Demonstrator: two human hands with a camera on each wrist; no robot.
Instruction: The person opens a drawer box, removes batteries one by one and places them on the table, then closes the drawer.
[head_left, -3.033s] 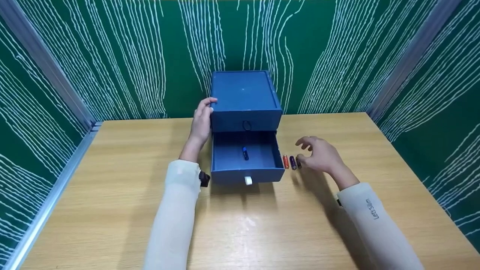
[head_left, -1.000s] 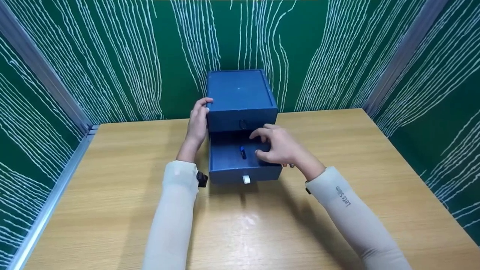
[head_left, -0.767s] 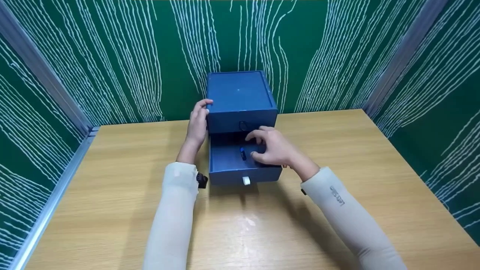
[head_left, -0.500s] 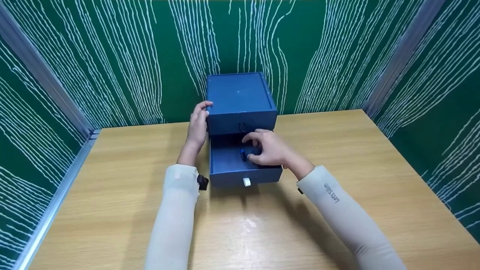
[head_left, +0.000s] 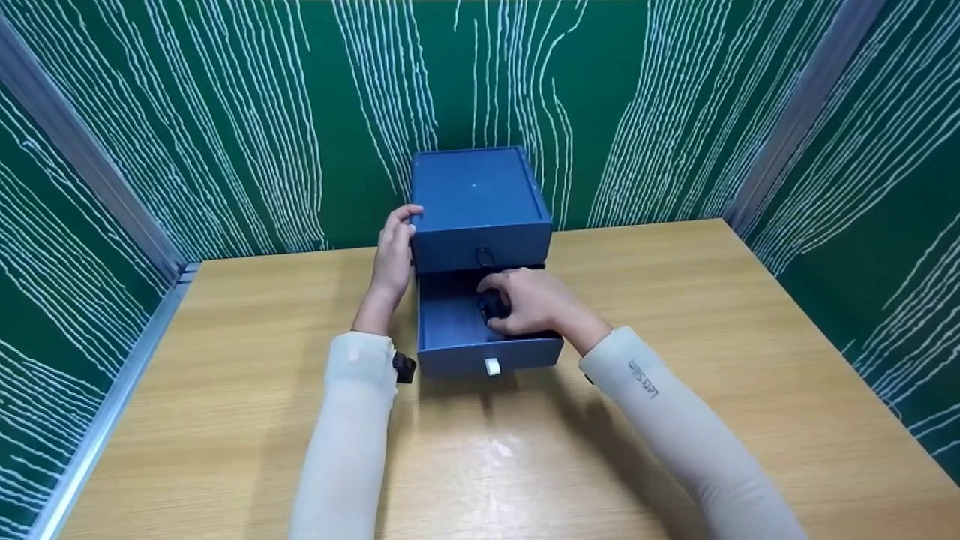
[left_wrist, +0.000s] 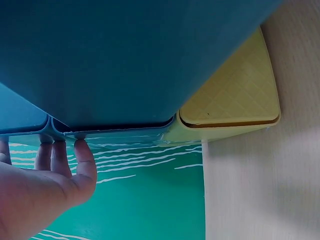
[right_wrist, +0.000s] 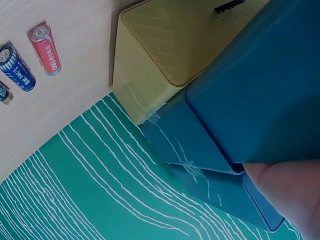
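Note:
A blue drawer cabinet (head_left: 480,187) stands near the back wall with one drawer (head_left: 454,315) pulled out; a white pull tab (head_left: 492,367) hangs on its front. My left hand (head_left: 394,255) rests along the cabinet's left side, fingertips at its top edge. In the left wrist view its fingers (left_wrist: 84,157) are fairly straight against the blue side. My right hand (head_left: 531,300) reaches down into the drawer, thumb and fingers curved but apart around a small dark-blue cylinder (head_left: 485,308), now mostly hidden by the hand and its shadow.
In the right wrist view a red battery (right_wrist: 46,49), a blue battery (right_wrist: 17,69) and a partly cut-off dark battery (right_wrist: 5,93) lie on the table beside the cabinet. Below the blue units sits a yellow unit (right_wrist: 155,55). Green walls with white lines (head_left: 622,112) enclose the table.
My right hand has moved left from beside the loose batteries, over the drawer's right side, and down to the small cylinder inside. The left hand keeps its place on the cabinet.

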